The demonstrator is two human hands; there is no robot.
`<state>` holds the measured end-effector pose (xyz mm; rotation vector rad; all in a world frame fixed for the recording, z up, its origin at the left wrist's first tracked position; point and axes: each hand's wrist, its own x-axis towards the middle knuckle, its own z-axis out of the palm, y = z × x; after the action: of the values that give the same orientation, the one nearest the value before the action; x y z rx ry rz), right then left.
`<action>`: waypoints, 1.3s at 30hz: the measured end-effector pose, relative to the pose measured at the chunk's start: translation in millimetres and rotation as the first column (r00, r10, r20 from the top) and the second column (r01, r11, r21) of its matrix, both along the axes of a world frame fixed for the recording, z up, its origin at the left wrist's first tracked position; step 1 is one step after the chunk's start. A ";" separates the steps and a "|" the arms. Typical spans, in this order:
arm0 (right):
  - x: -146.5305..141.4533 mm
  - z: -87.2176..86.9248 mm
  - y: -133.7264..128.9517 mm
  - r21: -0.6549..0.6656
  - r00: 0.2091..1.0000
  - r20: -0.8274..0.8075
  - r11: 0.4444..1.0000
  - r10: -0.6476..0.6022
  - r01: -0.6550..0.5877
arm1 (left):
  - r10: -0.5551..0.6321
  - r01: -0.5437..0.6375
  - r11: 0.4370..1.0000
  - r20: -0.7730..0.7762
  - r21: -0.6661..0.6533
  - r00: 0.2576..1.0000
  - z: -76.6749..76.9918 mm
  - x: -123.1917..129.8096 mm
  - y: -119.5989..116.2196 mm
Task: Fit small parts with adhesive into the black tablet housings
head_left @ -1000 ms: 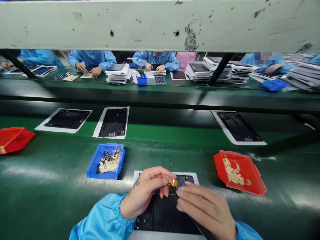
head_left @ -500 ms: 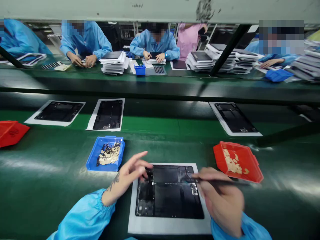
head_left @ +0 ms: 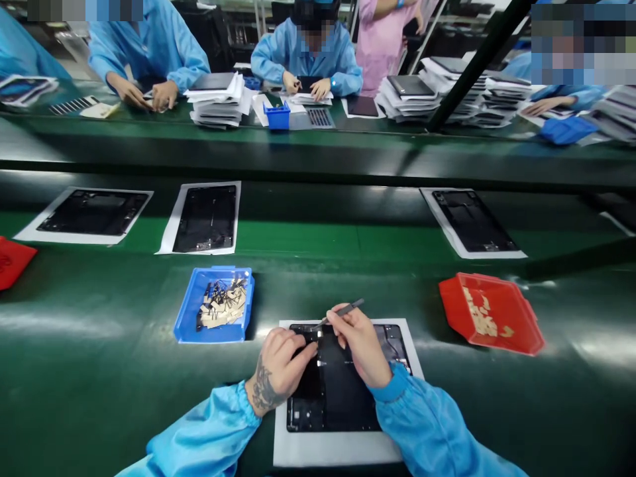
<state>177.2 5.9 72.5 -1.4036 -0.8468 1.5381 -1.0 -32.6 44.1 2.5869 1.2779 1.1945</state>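
A black tablet housing (head_left: 348, 391) lies on a white sheet (head_left: 338, 452) in front of me. My right hand (head_left: 360, 341) is over its upper middle, closed on dark tweezers (head_left: 354, 307). Their tips point left, down to the housing's upper left edge. My left hand (head_left: 279, 366) rests at the upper left of the housing, fingers curled and thumb close to the forefinger. Whatever sits between those fingertips is too small to make out. Both forearms cover parts of the sheet and housing.
A blue bin (head_left: 214, 305) of small parts with thin black wires stands left; a red bin (head_left: 491, 313) of cream-coloured scraps stands right. Farther off lie more housings (head_left: 207, 218) on sheets. Beyond a ledge (head_left: 298, 156), co-workers (head_left: 308, 59) sit by stacks (head_left: 218, 103).
My right hand has swung left with the tweezers, from the housing's right side to its upper left. My left hand has turned over and its fingers have curled in. The view has tilted down slightly.
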 end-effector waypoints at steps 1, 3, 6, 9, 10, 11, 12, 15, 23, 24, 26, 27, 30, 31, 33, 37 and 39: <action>-1.2 -2.1 -0.6 0.007 1.000 0.026 1.000 0.005 -0.005 | -0.015 0.015 1.000 0.006 -0.010 1.000 -1.4 -1.2 0.6; -2.0 -7.0 -1.7 0.046 0.994 0.109 0.999 0.019 -0.024 | -0.039 0.040 0.997 0.005 -0.060 0.999 -4.3 -3.2 1.8; -0.7 -15.4 -4.4 0.127 0.966 0.258 0.990 0.021 -0.055 | -0.072 0.068 0.989 -0.027 -0.128 0.997 -6.9 -4.0 2.8; 1.2 -21.3 -6.7 0.175 0.927 0.375 0.980 0.021 -0.093 | -0.082 0.072 0.983 -0.053 -0.171 0.995 -5.2 -3.1 2.9; 1.7 -22.3 -7.0 0.179 0.916 0.399 0.978 0.028 -0.108 | -0.082 0.071 0.980 -0.052 -0.185 0.995 -3.8 -2.8 2.9; 2.2 -22.9 -7.2 0.180 0.909 0.416 0.977 0.034 -0.119 | -0.082 0.071 0.977 -0.044 -0.202 0.996 -2.2 -2.6 3.0; 2.7 -23.2 -7.2 0.179 0.904 0.427 0.976 0.039 -0.127 | -0.081 0.072 0.973 -0.032 -0.218 0.996 -0.7 -2.6 3.0; 3.8 -23.0 -7.2 0.183 0.891 0.451 0.972 0.049 -0.146 | -0.080 0.075 0.958 -0.006 -0.276 0.997 2.6 -3.1 2.6; 1.5 -19.7 -7.3 0.204 0.855 0.515 0.962 0.052 -0.181 | -0.038 0.037 0.910 0.006 -0.413 0.999 2.8 -5.8 -2.0; 1.1 -19.1 -7.2 0.204 0.855 0.516 0.962 0.052 -0.182 | -0.034 0.032 0.906 0.004 -0.423 0.999 3.1 -5.7 -2.0; 0.3 -18.1 -6.8 0.203 0.854 0.518 0.962 0.052 -0.182 | -0.028 0.027 0.897 0.005 -0.442 1.000 3.8 -5.5 -1.7; -0.1 -17.8 -6.6 0.204 0.852 0.521 0.962 0.051 -0.182 | -0.028 0.028 0.893 0.005 -0.450 1.000 4.1 -5.4 -1.4; -0.6 -17.5 -6.1 0.207 0.844 0.535 0.961 0.047 -0.185 | -0.032 0.031 0.884 0.006 -0.467 0.999 4.6 -5.3 -0.7; -0.7 -17.7 -6.0 0.208 0.841 0.539 0.960 0.047 -0.186 | -0.033 0.031 0.881 0.004 -0.472 0.999 4.5 -5.3 -0.5; -0.7 -18.0 -6.0 0.208 0.839 0.542 0.960 0.049 -0.190 | -0.031 0.028 0.878 0.001 -0.478 1.000 4.0 -5.4 -0.5; -0.6 -17.8 -6.1 0.202 0.839 0.542 0.961 0.050 -0.189 | -0.027 0.026 0.877 0.004 -0.480 1.000 2.9 -5.6 -1.0; -0.7 -17.3 -6.0 0.197 0.839 0.542 0.962 0.052 -0.187 | -0.026 0.027 0.876 0.008 -0.482 1.000 2.5 -5.7 -1.1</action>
<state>176.5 -0.1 55.2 -1.6401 -1.4356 1.0809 -6.7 -33.6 46.6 2.2263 1.3276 0.7440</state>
